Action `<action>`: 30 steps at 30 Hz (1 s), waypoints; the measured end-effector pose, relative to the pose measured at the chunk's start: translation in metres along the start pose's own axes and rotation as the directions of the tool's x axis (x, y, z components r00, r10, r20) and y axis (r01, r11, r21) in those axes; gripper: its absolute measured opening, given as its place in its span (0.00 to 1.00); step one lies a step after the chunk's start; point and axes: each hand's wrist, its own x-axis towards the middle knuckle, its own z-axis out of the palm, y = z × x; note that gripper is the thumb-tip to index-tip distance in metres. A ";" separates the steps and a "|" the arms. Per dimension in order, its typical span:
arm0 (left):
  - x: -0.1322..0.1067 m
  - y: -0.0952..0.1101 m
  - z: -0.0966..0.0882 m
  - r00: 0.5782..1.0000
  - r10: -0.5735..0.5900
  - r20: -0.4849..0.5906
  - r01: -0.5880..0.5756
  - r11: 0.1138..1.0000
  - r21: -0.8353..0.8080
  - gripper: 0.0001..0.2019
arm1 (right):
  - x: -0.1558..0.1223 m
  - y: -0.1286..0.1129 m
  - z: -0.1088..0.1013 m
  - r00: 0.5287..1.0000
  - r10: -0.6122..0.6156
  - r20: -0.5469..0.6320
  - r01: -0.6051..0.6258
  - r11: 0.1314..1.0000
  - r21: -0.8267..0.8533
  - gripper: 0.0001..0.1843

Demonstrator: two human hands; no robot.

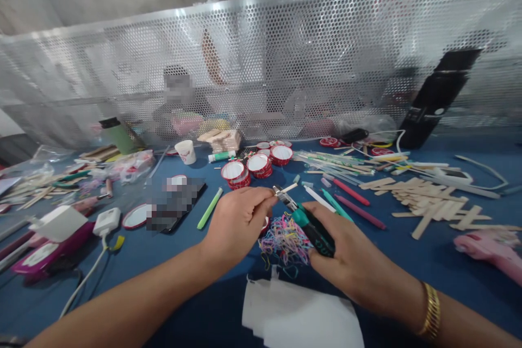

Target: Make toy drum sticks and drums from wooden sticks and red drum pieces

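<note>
My left hand is closed in a pinch on a thin white stick, holding it out to the right. My right hand is wrapped round the teal and black handles of a small pair of pliers, whose metal jaws meet the stick near its end. Below both hands lies a tangled pile of coloured rubber bands on the blue table. A gold bangle sits on my right wrist.
Red-rimmed round cups stand behind my hands. Coloured pens and wooden ice-cream sticks lie to the right, with a pink glue gun beyond. White paper lies near me. A perforated metal screen closes the back.
</note>
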 end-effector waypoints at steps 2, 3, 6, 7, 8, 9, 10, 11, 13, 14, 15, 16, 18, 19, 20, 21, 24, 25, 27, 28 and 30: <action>0.001 -0.001 0.001 1.000 -0.023 0.009 0.023 1.000 0.010 0.16 | 0.001 0.002 0.001 1.000 0.011 0.019 -0.011 1.000 -0.007 0.28; 0.002 -0.002 0.001 0.999 -0.035 0.017 0.035 0.999 0.021 0.16 | 0.002 0.004 0.001 0.999 0.009 0.041 -0.009 1.000 -0.011 0.29; 0.005 -0.007 -0.001 0.998 -0.050 0.029 0.048 0.997 0.063 0.15 | 0.003 0.008 -0.002 0.988 -0.022 0.150 0.023 1.000 -0.008 0.36; 0.006 -0.009 -0.002 0.999 -0.043 0.019 0.041 0.996 0.081 0.14 | 0.004 0.010 -0.004 0.980 -0.030 0.195 0.033 0.999 -0.008 0.39; 0.008 -0.012 -0.004 1.000 -0.027 0.000 0.027 0.995 0.101 0.13 | 0.005 0.013 -0.008 0.972 -0.034 0.233 0.039 0.999 -0.017 0.41; 0.009 -0.015 -0.006 1.000 -0.019 -0.023 0.021 0.993 0.118 0.12 | 0.006 0.018 -0.012 0.966 -0.030 0.257 0.041 0.998 -0.038 0.43; 0.010 -0.018 -0.008 0.999 -0.024 -0.040 0.029 0.992 0.123 0.11 | 0.008 0.024 -0.017 0.965 -0.017 0.262 0.038 0.996 -0.075 0.44; 0.011 -0.020 -0.009 0.998 -0.038 -0.042 0.043 0.993 0.113 0.11 | 0.010 0.032 -0.022 0.972 0.002 0.236 0.030 0.991 -0.130 0.45; 0.012 -0.024 -0.010 0.997 -0.079 -0.011 0.080 0.994 0.069 0.11 | 0.015 0.053 -0.034 0.993 0.066 0.093 -0.036 0.954 -0.297 0.43; 0.012 -0.025 -0.010 0.996 -0.089 0.014 0.088 0.995 0.048 0.11 | 0.018 0.065 -0.040 0.993 0.117 0.026 -0.097 0.911 -0.402 0.42; 0.012 -0.025 -0.010 0.996 -0.088 0.034 0.087 0.996 0.037 0.11 | 0.020 0.077 -0.047 0.978 0.206 -0.028 -0.192 0.842 -0.505 0.41; 0.011 -0.025 -0.009 0.996 -0.079 0.045 0.077 0.996 0.033 0.10 | 0.022 0.088 -0.053 0.943 0.322 -0.082 -0.307 0.750 -0.586 0.41; 0.010 -0.024 -0.007 0.998 -0.044 0.053 0.042 0.999 0.032 0.09 | 0.026 0.107 -0.063 0.844 0.523 -0.122 -0.456 0.577 -0.677 0.43; 0.010 -0.023 -0.006 0.998 -0.026 0.052 0.025 0.999 0.028 0.09 | 0.027 0.115 -0.067 0.793 0.597 -0.117 -0.492 0.516 -0.701 0.43; 0.009 -0.022 -0.006 0.999 -0.013 0.051 0.012 1.000 0.021 0.09 | 0.027 0.122 -0.071 0.765 0.631 -0.128 -0.518 0.485 -0.705 0.41; 0.009 -0.022 -0.005 0.999 -0.005 0.051 0.005 1.000 0.011 0.09 | 0.027 0.128 -0.073 0.747 0.652 -0.131 -0.532 0.467 -0.706 0.39; 0.008 -0.021 -0.005 0.998 -0.004 0.055 0.005 1.000 -0.012 0.09 | 0.022 0.147 -0.076 0.732 0.650 -0.203 -0.579 0.438 -0.688 0.34; 0.008 -0.021 -0.005 0.998 -0.004 0.056 0.005 1.000 -0.012 0.09 | 0.019 0.154 -0.076 0.741 0.622 -0.254 -0.598 0.440 -0.670 0.32; 0.008 -0.021 -0.006 0.998 0.005 0.060 -0.005 1.000 -0.002 0.10 | 0.012 0.169 -0.077 0.768 0.525 -0.365 -0.623 0.483 -0.616 0.28; 0.008 -0.021 -0.006 0.998 0.015 0.063 -0.015 1.000 0.008 0.10 | 0.009 0.175 -0.078 0.784 0.466 -0.411 -0.618 0.520 -0.589 0.28; 0.007 -0.021 -0.006 0.997 0.035 0.066 -0.037 0.999 0.034 0.10 | 0.006 0.179 -0.079 0.806 0.391 -0.445 -0.592 0.566 -0.574 0.27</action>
